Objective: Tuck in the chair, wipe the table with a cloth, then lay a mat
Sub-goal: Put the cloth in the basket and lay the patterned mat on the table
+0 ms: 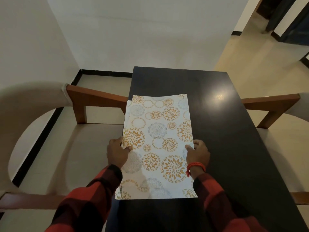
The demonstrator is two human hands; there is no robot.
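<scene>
A white mat (158, 144) printed with orange and grey flower circles lies over the left half of the dark table (225, 131). A second mat edge shows under it at the far left corner. My left hand (117, 152) pinches the mat's left edge, thumb on top. My right hand (198, 152) grips the right edge the same way; a red thread is tied round that wrist. The mat's left edge overhangs the table a little. A chair (80, 104) with wooden arms and a pale curved back stands at the table's left side. No cloth is in view.
Another chair (270, 106) with a wooden arm stands on the table's right side. White walls with a black skirting rise behind and to the left. Beige floor tiles stretch right toward a dark doorway (287, 19).
</scene>
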